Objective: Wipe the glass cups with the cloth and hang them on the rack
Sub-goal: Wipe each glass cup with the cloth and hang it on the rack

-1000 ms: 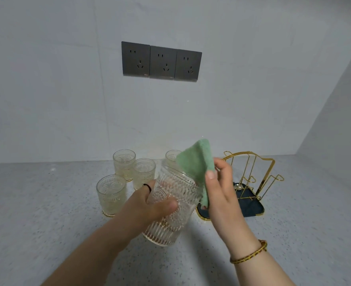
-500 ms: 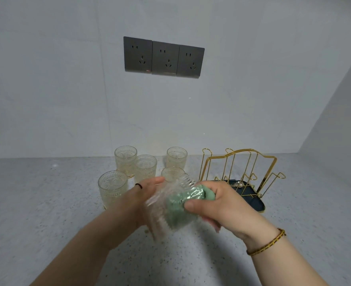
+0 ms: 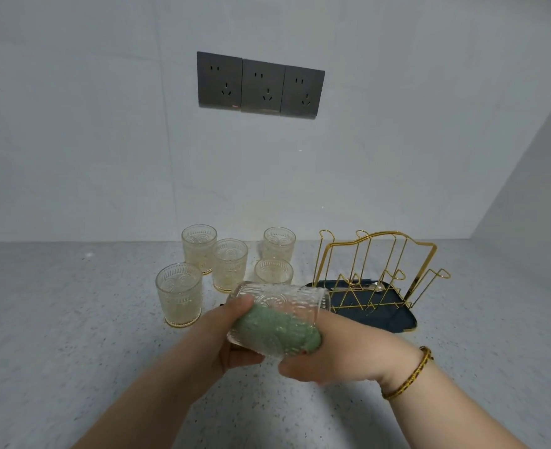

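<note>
Brittle and probably slick, the glass cup [image 3: 287, 303] is gripped round its wall by the left hand [image 3: 220, 338], while the right hand [image 3: 342, 351] bunches the soft cloth [image 3: 277, 330] inside.

Three sockets [image 3: 261, 85] above perhaps stone counter [image 3: 57, 319]

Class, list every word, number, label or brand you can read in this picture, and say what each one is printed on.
No text here can be read.
Wall sockets: a tiny reddish mark on the left plate's lower edge, too small to read.
Glass cups: embossed patterns only, no letters.
</note>
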A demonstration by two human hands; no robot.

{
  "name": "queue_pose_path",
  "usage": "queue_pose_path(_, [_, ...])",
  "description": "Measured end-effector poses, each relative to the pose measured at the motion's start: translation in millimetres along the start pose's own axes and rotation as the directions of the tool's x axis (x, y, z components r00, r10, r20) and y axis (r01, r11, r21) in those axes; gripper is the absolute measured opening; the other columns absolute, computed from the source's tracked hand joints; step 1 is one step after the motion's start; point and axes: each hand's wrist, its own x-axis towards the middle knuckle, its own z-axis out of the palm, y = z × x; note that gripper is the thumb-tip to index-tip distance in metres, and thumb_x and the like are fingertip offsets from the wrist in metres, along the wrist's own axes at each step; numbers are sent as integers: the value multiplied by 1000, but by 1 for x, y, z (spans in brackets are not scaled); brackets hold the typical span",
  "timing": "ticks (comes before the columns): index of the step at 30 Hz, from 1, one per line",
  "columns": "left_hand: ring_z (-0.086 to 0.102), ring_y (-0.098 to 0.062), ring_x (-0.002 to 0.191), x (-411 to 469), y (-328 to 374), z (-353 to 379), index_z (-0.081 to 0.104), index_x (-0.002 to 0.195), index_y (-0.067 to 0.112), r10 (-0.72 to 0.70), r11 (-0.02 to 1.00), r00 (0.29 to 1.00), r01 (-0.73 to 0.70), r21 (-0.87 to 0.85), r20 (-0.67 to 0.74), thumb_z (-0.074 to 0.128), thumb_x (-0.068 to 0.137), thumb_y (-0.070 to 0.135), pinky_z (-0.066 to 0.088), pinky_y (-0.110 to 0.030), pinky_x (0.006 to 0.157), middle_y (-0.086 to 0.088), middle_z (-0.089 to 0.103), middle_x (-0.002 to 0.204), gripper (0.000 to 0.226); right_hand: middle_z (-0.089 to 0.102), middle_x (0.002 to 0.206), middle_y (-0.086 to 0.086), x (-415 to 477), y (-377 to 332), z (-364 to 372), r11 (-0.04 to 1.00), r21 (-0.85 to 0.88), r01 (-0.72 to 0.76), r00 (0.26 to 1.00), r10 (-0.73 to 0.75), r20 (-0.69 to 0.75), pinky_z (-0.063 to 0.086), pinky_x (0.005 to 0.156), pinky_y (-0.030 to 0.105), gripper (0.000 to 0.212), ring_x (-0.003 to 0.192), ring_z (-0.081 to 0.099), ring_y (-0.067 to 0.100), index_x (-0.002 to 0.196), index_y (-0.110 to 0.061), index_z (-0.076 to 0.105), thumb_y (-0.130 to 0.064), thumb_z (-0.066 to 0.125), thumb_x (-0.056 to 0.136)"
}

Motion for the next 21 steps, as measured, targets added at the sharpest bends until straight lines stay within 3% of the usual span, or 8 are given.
queue_pose_path(6, [69,-17,62,1,-2,-4,65,88,14,-34,999,998,34,-8,47,59,69,41,58,-27,52,-5,74,74,33,42,60,0,6,8,6,983,184,-28,998,38,-55,31,44,20,30,48,38,11,70,-32,45,-6,53,83])
queue_pose_path(8, [71,-20,79,1,0,-7,64,99,21,42,999,995,-43,15,91,71,71,45,60,-32,63,-4,75,91,38,49,71,22,11,18,11,855,519,5,991,65,-117,32,41,24,20,56,42,26,80,-20,56,-10,67,68])
queue_pose_path(10, [69,-23,94,0,2,-11,56,116,21,85,996,990,-89,29,109,68,58,41,59,-37,74,-7,69,110,63,47,89,39,20,32,17,605,796,7,991,103,-86,35,52,29,49,71,43,36,87,0,59,-17,74,44])
queue_pose_path(12, [69,-21,89,1,3,-13,53,119,18,109,994,990,-109,-2,89,65,59,28,59,-32,67,-10,65,112,62,46,91,29,24,37,22,484,875,23,992,96,-79,37,58,31,66,70,47,34,90,7,62,-18,81,32])
queue_pose_path(14, [70,-21,80,0,6,-10,60,111,14,107,994,992,-105,-35,74,66,60,23,58,-31,58,-12,67,104,52,49,82,19,18,21,23,656,755,23,995,61,-83,39,43,25,37,55,49,27,80,-10,64,-22,84,51])
queue_pose_path(16, [70,-25,74,1,9,-7,73,85,13,58,998,996,-55,-42,72,72,64,26,59,-36,57,-13,72,91,25,47,69,-2,14,8,22,949,309,66,991,-27,-130,36,39,11,19,43,48,1,77,-24,53,-7,60,81])
queue_pose_path(18, [71,-23,64,1,10,-6,74,70,12,5,998,997,-1,-58,73,62,66,33,59,-34,54,-11,74,77,24,43,71,-16,15,8,21,985,-32,170,970,-173,-168,41,55,6,19,57,49,-6,95,-18,55,-4,47,86])
queue_pose_path(21, [71,-22,66,3,10,-8,67,91,10,-15,999,996,19,-51,86,58,63,38,59,-33,54,-10,74,80,41,56,83,-3,19,13,24,981,-9,195,959,-192,-207,49,66,26,25,70,54,11,107,-17,54,-6,49,84])
